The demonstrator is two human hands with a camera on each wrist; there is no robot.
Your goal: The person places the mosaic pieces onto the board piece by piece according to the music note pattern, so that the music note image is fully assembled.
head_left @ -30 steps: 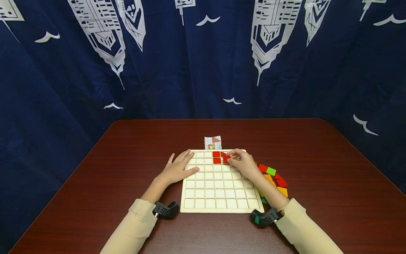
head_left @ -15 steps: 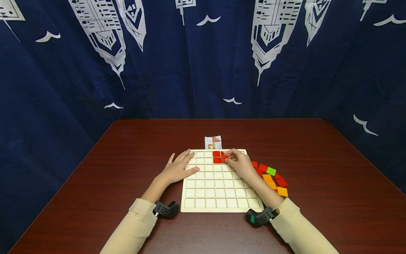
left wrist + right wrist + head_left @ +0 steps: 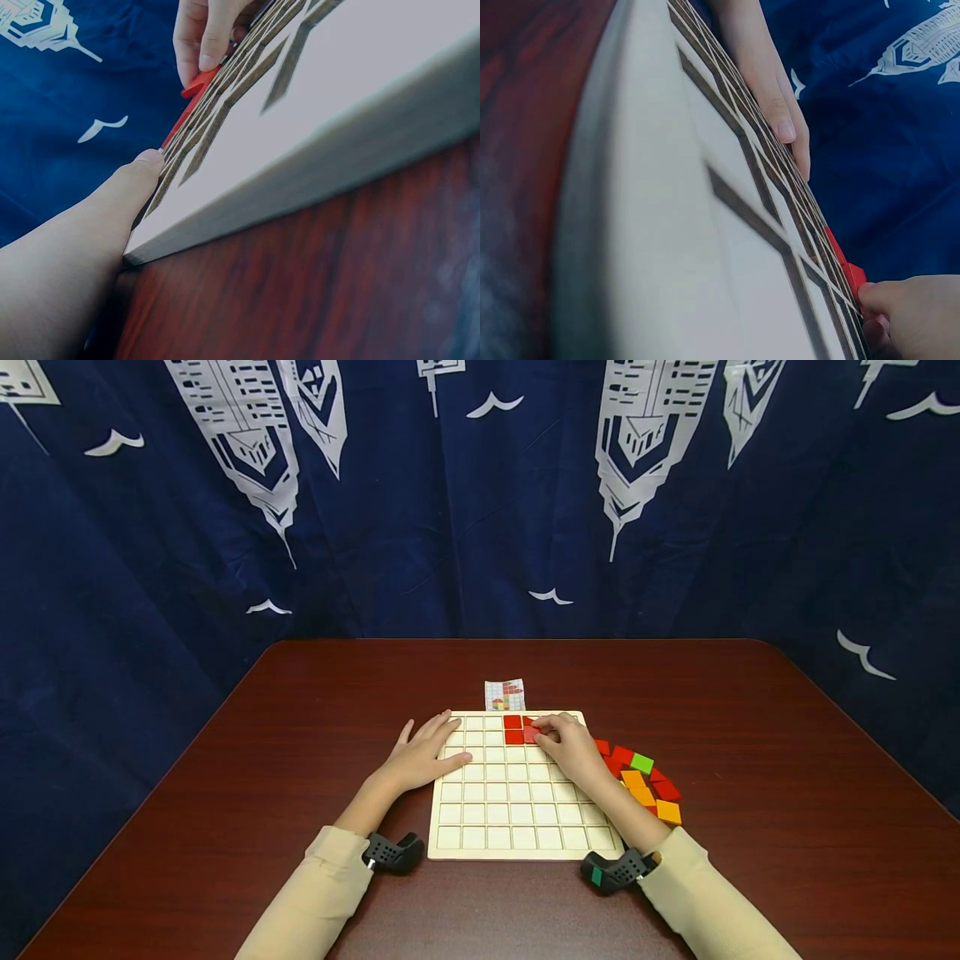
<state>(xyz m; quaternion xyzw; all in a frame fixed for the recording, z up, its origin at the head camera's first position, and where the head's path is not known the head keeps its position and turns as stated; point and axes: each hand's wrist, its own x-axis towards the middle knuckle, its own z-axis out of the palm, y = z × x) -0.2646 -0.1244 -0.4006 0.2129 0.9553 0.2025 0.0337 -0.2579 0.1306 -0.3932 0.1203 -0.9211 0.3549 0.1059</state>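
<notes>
A pale wooden grid board (image 3: 517, 837) lies on the table. My left hand (image 3: 420, 760) rests with spread fingers along its left edge, the thumb reaching onto the squares. Near the far edge, my right hand (image 3: 572, 745) pinches a red square tile (image 3: 530, 735) between thumb and fingers. In the left wrist view this red tile (image 3: 201, 81) tilts up from the board's surface; the right wrist view shows the red tile (image 3: 853, 274) at the fingertips. Beside it, two red square tiles (image 3: 513, 737) sit in the grid, and a red piece behind is partly covered by the fingers.
Past the board's far edge lies a small printed card (image 3: 505, 695) with a coloured grid pattern. To the right, loose red, orange and green tiles (image 3: 642, 763) lie on the brown table (image 3: 750, 727), partly hidden by the right forearm. A dark blue curtain (image 3: 480, 527) hangs behind.
My right hand has moved slightly left, bringing the red tile over against the neighbouring red squares. More loose tiles show beside the forearm. The left hand stays in place.
</notes>
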